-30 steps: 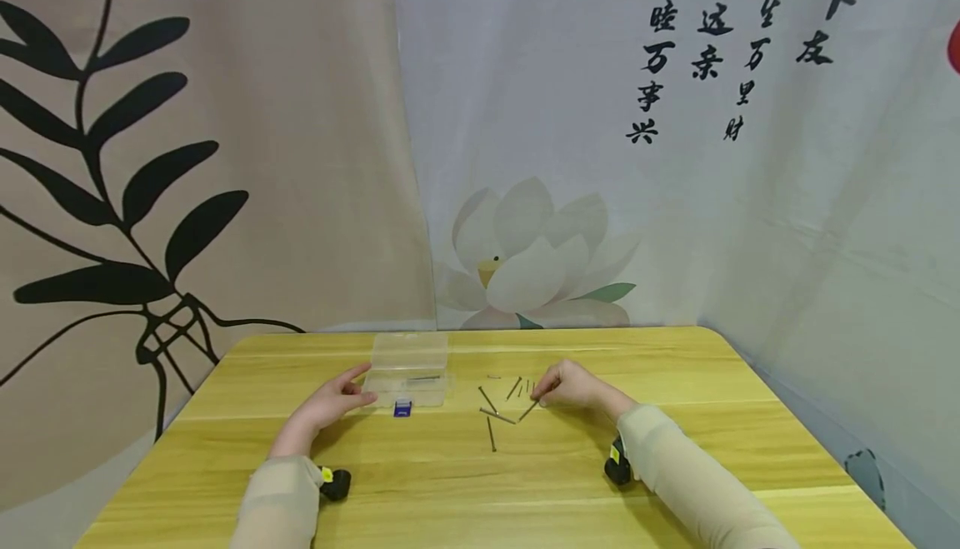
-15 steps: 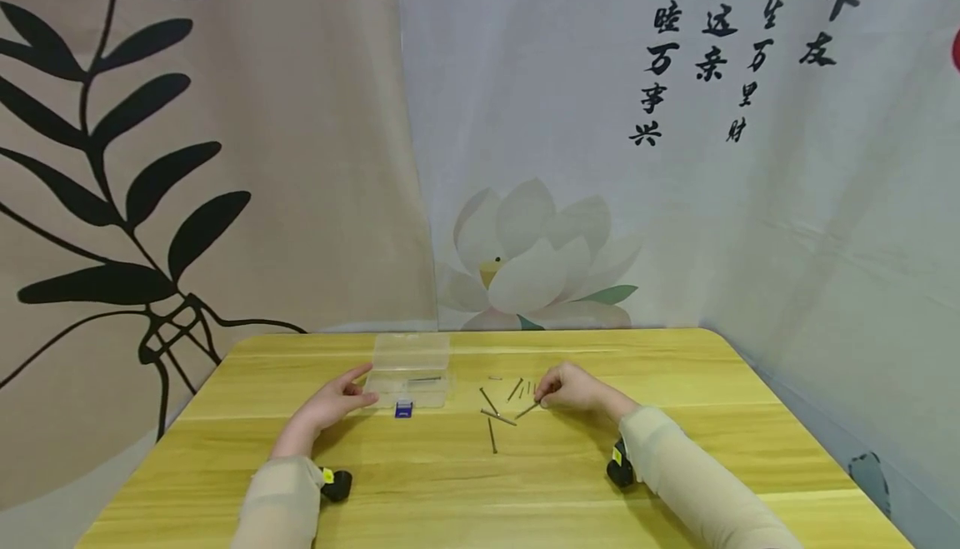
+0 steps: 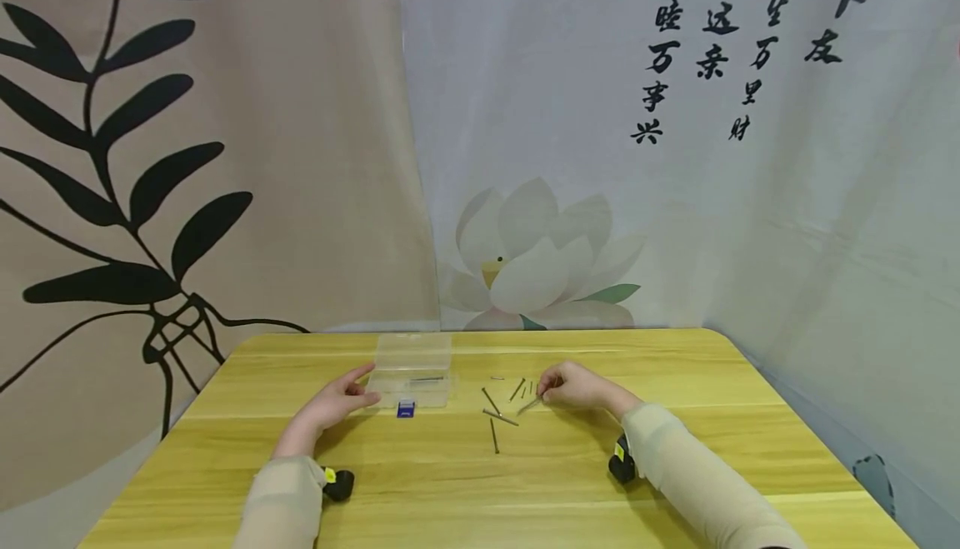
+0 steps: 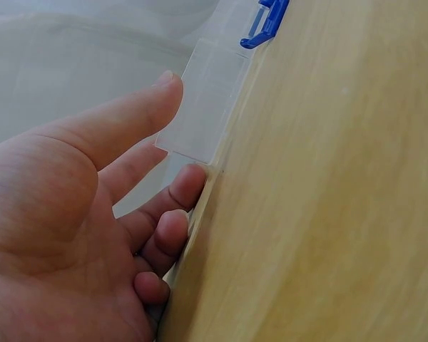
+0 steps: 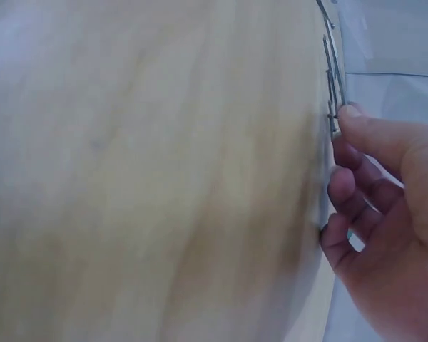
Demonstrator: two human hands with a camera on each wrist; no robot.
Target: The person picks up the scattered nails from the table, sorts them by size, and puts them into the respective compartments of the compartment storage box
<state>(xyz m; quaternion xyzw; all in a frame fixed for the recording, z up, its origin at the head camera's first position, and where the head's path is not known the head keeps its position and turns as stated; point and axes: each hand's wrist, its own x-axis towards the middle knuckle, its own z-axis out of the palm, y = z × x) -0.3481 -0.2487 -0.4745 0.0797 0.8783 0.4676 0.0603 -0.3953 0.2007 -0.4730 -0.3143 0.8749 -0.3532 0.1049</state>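
An open clear plastic box (image 3: 431,399) with a blue latch (image 3: 406,409) lies towards the back of the table, its lid (image 3: 412,351) folded back. My left hand (image 3: 333,406) touches the box's left side, thumb and index finger spread apart; its other fingers curl loosely in the left wrist view. A thin nail (image 3: 426,379) lies in the box. My right hand (image 3: 573,386) pinches one end of a nail (image 3: 528,406) between thumb and index finger, with the free end pointing left. Several loose nails (image 3: 500,417) of different lengths lie to the left of that hand.
The wooden table (image 3: 450,499) extends to a cloth backdrop (image 3: 337,157) printed with leaves, a lotus and characters. A black wrist camera (image 3: 339,486) is at the left cuff, another wrist camera (image 3: 622,459) at the right cuff.
The free end of the pinched nail has risen slightly, and the nail lies at a flatter angle. The left hand stays at the box. The head view has shifted a little.
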